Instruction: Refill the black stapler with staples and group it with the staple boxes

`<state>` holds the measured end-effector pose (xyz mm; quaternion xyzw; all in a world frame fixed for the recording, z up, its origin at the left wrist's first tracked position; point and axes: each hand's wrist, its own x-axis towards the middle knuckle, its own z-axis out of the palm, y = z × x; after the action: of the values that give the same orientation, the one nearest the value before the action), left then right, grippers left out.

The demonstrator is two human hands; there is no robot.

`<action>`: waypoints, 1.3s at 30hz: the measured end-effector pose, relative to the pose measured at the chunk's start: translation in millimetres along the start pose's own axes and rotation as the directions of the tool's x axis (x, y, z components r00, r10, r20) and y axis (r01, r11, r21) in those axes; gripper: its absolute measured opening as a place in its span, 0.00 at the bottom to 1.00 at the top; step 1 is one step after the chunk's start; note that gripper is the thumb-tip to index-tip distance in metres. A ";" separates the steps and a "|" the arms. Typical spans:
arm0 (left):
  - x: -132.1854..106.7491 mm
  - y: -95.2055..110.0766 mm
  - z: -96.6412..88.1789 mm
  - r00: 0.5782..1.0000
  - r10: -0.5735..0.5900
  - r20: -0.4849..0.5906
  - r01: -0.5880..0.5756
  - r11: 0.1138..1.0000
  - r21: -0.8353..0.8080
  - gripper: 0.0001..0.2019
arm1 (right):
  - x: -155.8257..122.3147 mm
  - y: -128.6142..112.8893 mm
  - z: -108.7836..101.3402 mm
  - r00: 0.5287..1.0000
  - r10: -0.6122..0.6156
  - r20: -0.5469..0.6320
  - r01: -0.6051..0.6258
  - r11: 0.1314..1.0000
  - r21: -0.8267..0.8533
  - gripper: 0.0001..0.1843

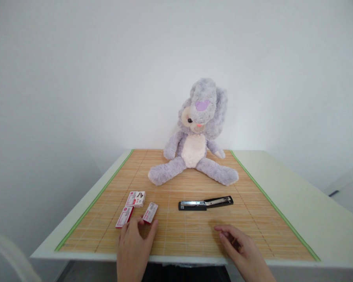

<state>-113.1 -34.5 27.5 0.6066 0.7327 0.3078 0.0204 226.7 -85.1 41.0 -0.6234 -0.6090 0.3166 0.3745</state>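
My left hand [134, 244] rests low over the mat, thumb and forefinger apart. Its fingertips are beside a small red-and-white staples box [150, 212]; whether they touch it I cannot tell. Close by lie another red-and-white box [124, 217], just beyond my fingers, and a box with a stapler picture [135, 199] behind it. At the right, my right hand [238, 246] is loosely curled with a gap between thumb and forefinger, and nothing shows in it. Ahead of it lies a black stapler [206, 203], unfolded flat with its metal parts facing up.
A grey-lilac plush rabbit [194, 150] sits at the back of the bamboo mat [176, 239], one ear hanging over its face. Green-edged, the mat covers the middle of a white table [282, 184] that stands against a white wall.
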 end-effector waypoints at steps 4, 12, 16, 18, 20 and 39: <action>9.4 3.2 3.5 1.000 -0.016 0.018 0.019 0.992 -0.122 0.21 | -3.5 4.5 1.0 0.999 0.009 0.046 -0.011 0.999 0.033 0.26; -4.3 12.0 14.9 0.970 0.242 0.008 -0.236 0.954 -0.185 0.20 | -5.3 -1.4 4.2 0.999 0.029 0.040 -0.032 0.996 0.085 0.28; -2.0 10.7 11.0 0.971 0.234 0.044 -0.230 0.971 -0.065 0.22 | -2.5 -2.2 7.9 0.996 0.070 0.058 -0.079 0.983 0.167 0.29; 1.2 12.3 7.6 0.949 0.280 0.146 -0.275 0.960 -0.057 0.18 | 0.8 -0.7 11.2 0.985 0.132 0.109 -0.157 0.949 0.272 0.33; 3.6 17.8 4.6 0.900 0.348 0.261 -0.329 0.937 -0.115 0.16 | 5.0 0.7 15.1 0.961 0.201 0.192 -0.261 0.889 0.376 0.37; 9.5 82.3 16.6 0.736 0.525 0.427 -0.366 0.840 -0.401 0.24 | 42.9 -9.2 16.5 0.883 0.217 0.415 -0.338 0.909 0.243 0.30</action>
<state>-36.8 -12.7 56.4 0.8158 0.4767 0.2315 0.2318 210.4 -41.2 42.9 -0.5657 -0.5159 0.5730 0.2924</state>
